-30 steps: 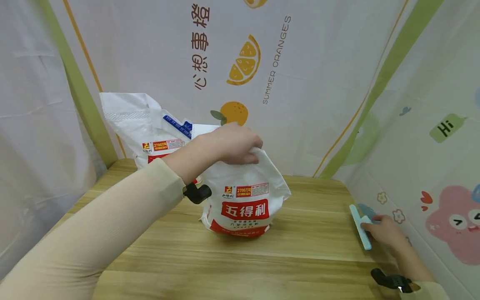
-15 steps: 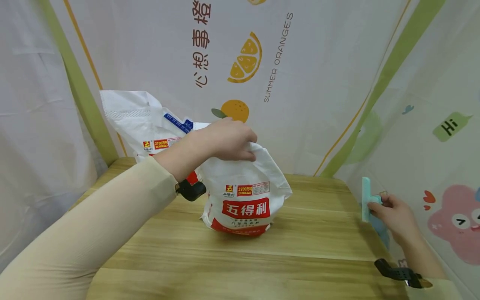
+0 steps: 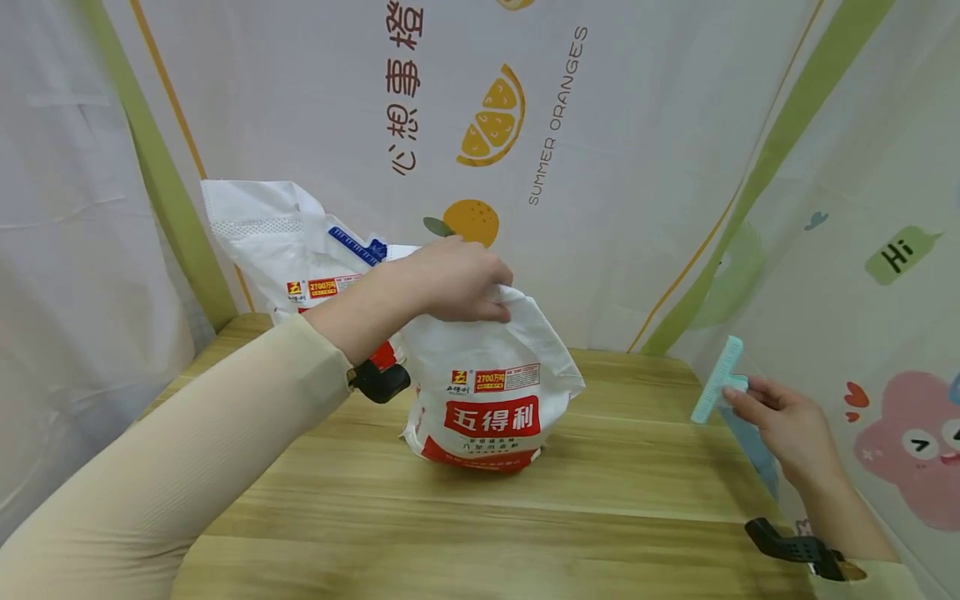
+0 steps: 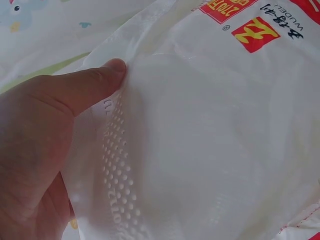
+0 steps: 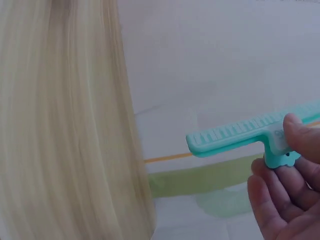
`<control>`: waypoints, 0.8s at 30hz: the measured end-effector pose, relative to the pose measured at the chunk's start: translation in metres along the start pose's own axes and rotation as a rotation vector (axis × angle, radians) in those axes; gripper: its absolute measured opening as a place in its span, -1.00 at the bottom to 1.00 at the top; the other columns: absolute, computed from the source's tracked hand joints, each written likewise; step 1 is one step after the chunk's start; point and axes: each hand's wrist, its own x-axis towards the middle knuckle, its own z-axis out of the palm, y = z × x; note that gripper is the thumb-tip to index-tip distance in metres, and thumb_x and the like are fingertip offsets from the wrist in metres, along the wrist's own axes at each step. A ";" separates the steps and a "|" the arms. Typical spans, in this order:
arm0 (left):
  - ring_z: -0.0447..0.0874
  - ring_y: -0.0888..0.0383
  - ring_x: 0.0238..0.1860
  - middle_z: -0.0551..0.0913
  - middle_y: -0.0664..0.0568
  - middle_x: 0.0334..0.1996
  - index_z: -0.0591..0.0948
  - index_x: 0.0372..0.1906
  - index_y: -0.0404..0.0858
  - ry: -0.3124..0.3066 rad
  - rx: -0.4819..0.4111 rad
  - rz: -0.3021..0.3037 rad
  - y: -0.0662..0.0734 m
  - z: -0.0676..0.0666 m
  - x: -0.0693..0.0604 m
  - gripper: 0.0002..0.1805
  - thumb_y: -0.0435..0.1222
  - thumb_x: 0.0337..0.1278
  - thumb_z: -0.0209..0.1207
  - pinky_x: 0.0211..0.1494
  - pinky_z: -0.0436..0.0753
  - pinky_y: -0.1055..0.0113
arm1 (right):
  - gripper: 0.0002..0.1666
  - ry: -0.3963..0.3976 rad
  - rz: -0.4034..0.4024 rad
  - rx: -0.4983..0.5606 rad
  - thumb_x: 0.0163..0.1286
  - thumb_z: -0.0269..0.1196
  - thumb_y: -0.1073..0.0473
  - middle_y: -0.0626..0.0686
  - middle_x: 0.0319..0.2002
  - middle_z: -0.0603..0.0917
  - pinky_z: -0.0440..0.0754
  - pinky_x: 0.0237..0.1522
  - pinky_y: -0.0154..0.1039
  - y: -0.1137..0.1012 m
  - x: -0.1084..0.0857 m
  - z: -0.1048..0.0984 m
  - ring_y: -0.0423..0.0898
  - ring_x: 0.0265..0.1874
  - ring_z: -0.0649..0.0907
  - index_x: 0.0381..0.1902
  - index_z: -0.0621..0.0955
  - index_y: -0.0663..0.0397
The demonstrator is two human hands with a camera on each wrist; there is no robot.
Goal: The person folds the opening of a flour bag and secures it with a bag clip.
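My left hand (image 3: 465, 279) grips the top edge of a white flour bag (image 3: 491, 367) with red print, which stands upright mid-table. In the left wrist view, the thumb (image 4: 107, 77) presses on the bag's plastic (image 4: 190, 125) beside a dotted strip. At the table's right edge, my right hand (image 3: 787, 425) holds a mint-green bag clip (image 3: 717, 383) in the air by its handle. The right wrist view shows the clip (image 5: 225, 137) pinched between thumb and fingers, its long bar pointing left. Whether the clip's bars are apart is hard to tell.
Behind and left of the bag stands a second white flour bag (image 3: 262, 237), with a blue clip (image 3: 356, 247) near its top. The wooden table (image 3: 480, 533) meets printed curtains (image 3: 637, 167) at the back and on both sides.
My right hand has lifted the mint-green clip up from the table's right side and turned it to a slant. The left hand keeps its grip on the bag, shifting only slightly.
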 end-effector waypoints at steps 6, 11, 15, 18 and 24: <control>0.74 0.05 -0.20 0.83 0.07 -0.19 0.79 -0.02 -0.10 0.009 -0.011 -0.008 -0.002 -0.001 -0.002 -0.69 0.04 0.48 0.36 -0.02 0.72 0.16 | -0.05 0.017 -0.016 0.026 0.60 0.34 -0.23 -0.53 -0.17 0.69 0.65 -0.20 -0.59 -0.016 0.000 0.003 -0.56 -0.19 0.68 0.58 0.42 0.41; 0.75 0.06 -0.22 0.83 0.07 -0.21 0.80 -0.03 -0.10 0.014 -0.010 -0.006 -0.003 0.000 -0.002 -0.70 0.04 0.48 0.36 -0.05 0.72 0.17 | -0.13 0.047 -0.038 0.010 0.59 0.36 -0.21 -0.53 -0.23 0.67 0.64 -0.21 -0.60 -0.029 -0.003 0.007 -0.52 -0.22 0.69 0.50 0.51 0.38; 0.74 0.05 -0.22 0.82 0.07 -0.21 0.79 -0.04 -0.10 0.013 -0.008 -0.006 -0.003 0.000 -0.003 -0.70 0.04 0.48 0.36 -0.05 0.71 0.16 | -0.32 0.082 -0.087 -0.027 0.60 0.37 -0.14 -0.53 -0.29 0.68 0.64 -0.25 -0.56 -0.037 -0.006 0.012 -0.49 -0.27 0.68 0.32 0.63 0.35; 0.74 0.05 -0.20 0.82 0.07 -0.20 0.79 -0.04 -0.10 0.009 -0.010 -0.008 -0.003 0.000 -0.003 -0.69 0.05 0.48 0.36 -0.03 0.71 0.15 | -0.48 0.116 -0.122 -0.040 0.61 0.38 -0.07 -0.50 -0.35 0.69 0.66 -0.28 -0.55 -0.042 -0.007 0.015 -0.46 -0.31 0.67 0.14 0.69 0.32; 0.74 0.05 -0.19 0.83 0.07 -0.18 0.79 -0.01 -0.10 0.002 -0.018 -0.013 -0.002 0.001 -0.003 -0.69 0.05 0.49 0.36 -0.02 0.72 0.16 | -0.63 0.141 -0.157 -0.069 0.64 0.34 -0.01 -0.43 -0.38 0.69 0.62 -0.27 -0.55 -0.049 -0.006 0.018 -0.42 -0.29 0.63 0.01 0.72 0.23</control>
